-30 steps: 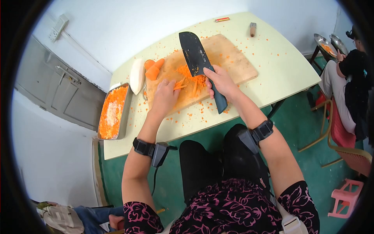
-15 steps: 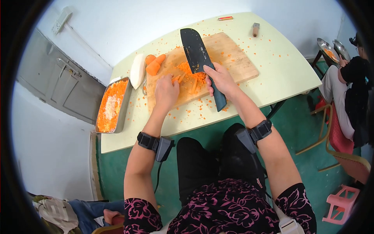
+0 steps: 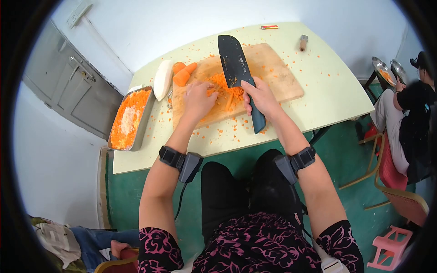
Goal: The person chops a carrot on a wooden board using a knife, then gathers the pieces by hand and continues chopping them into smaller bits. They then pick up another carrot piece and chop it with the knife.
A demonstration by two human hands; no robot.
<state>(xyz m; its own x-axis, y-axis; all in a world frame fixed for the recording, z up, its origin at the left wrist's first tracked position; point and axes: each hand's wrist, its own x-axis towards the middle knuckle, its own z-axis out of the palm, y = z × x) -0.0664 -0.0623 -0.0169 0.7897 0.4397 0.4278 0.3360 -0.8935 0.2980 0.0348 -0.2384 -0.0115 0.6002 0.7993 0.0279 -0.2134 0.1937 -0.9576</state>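
My right hand is closed round the dark handle of a black kitchen knife, its broad blade pointing away from me over the wooden cutting board. Chopped carrot lies in a small heap below the blade, with a few strips at its near side. On the board's left part, my left hand has thumb and fingers apart, carrot bits showing between them. Beyond that hand rest carrot chunks and a peeled white radish.
A metal tray of chopped carrot with a pale heap stands at the table's left edge. A peeler-like tool and a small red packet lie at the back. Another person sits at right, near a pink stool.
My left hand's fingers have spread from their closer grip around the carrot strips. The knife stays in my right hand, blade slightly more upright. The whole view has shifted slightly.
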